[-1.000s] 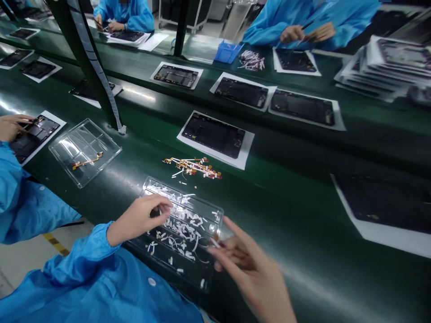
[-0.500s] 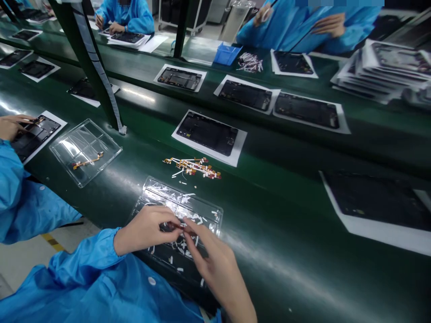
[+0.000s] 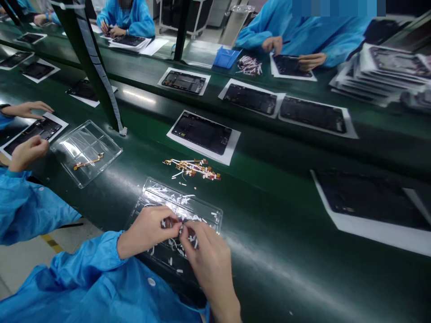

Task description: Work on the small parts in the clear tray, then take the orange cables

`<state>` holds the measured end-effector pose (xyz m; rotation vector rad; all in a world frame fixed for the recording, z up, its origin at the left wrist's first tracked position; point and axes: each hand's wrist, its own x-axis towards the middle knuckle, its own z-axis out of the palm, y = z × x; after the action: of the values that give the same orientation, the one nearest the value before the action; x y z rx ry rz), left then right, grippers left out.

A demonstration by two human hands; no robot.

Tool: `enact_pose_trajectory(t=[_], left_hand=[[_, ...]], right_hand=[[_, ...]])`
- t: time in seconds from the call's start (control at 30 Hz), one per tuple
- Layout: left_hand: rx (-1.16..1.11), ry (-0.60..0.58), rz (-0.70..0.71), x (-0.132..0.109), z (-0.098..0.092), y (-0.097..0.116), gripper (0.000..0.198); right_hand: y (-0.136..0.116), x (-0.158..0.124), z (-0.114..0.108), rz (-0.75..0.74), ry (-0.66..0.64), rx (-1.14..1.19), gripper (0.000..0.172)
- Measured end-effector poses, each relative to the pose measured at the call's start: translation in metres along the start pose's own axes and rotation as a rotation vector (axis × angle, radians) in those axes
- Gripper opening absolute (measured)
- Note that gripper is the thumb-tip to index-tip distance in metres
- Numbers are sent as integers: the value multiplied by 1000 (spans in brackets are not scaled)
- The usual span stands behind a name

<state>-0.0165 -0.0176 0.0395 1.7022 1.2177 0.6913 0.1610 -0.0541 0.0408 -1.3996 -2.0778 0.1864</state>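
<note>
Over a clear plastic tray point(image 3: 218, 211) strewn with white paper scraps, my left hand point(image 3: 150, 229) and my right hand point(image 3: 210, 253) meet fingertip to fingertip. Both are closed in a pinch on a small reddish-brown flex cable point(image 3: 182, 221), mostly hidden by the fingers. Just beyond the tray lies a loose pile of orange and white flex cables point(image 3: 193, 168), with a few white slivers beside it.
A second clear tray point(image 3: 112, 154) holding one flex cable stands left, beside a co-worker's hands point(image 3: 32, 150). Dark device housings point(image 3: 204, 132) on white sheets line the green bench. A slanted post point(image 3: 97, 67) rises left of centre; stacked housings point(image 3: 380, 74) stand far right.
My right hand has turned, its fingers more curled in against my left fingertips. The nearby housings have shifted a little. The left co-worker's hands are now over the housing; the one opposite has lowered both hands.
</note>
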Motion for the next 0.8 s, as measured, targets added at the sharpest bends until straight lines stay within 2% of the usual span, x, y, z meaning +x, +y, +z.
enact_pose_trajectory(t=[0.13,0.27,0.4,0.47,0.57,0.8], left_hand=[[-132,7,-109,2,7,-2,10],[-235,32,-164,5,11,-4,11],[-249,64,-146,7,8,-2,17],[-274,22,-129,8,6,-2,20],[-342,-43,-94,9,5,-6,25],[-333,-41,-72,8,9,-10,31]], right_hand=[[-7,-2,9,0,109,-167,10],[-9,-2,12,15,94,-105,15],[-8,-3,6,4,46,25,18],[-6,-3,3,-2,57,54,12],[-3,-3,3,11,78,22,11],[2,-2,9,-81,120,-154,17]])
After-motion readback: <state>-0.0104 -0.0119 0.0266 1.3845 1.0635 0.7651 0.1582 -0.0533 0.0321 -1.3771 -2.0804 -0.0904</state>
